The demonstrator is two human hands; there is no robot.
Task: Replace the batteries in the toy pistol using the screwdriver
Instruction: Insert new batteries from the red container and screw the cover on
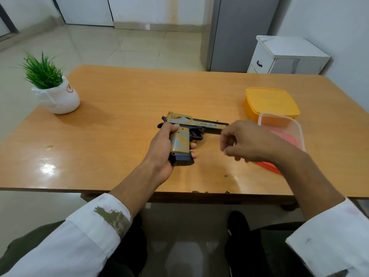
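Note:
A yellow and grey toy pistol [186, 126] with a dark magazine base is held above the middle of the wooden table [119, 108], barrel pointing right. My left hand [162, 148] is wrapped around its grip. My right hand [245, 140] hovers at the muzzle end with its fingers curled and apart, holding nothing that I can see. A red object [267, 166], partly hidden under my right wrist, lies on the table; I cannot tell what it is. No batteries show.
A clear plastic container [283, 124] with something pink inside stands right of my right hand, and a yellow lidded box [271, 102] sits behind it. A potted green plant [54, 90] is at the table's far left. A white cabinet [287, 54] stands beyond the table.

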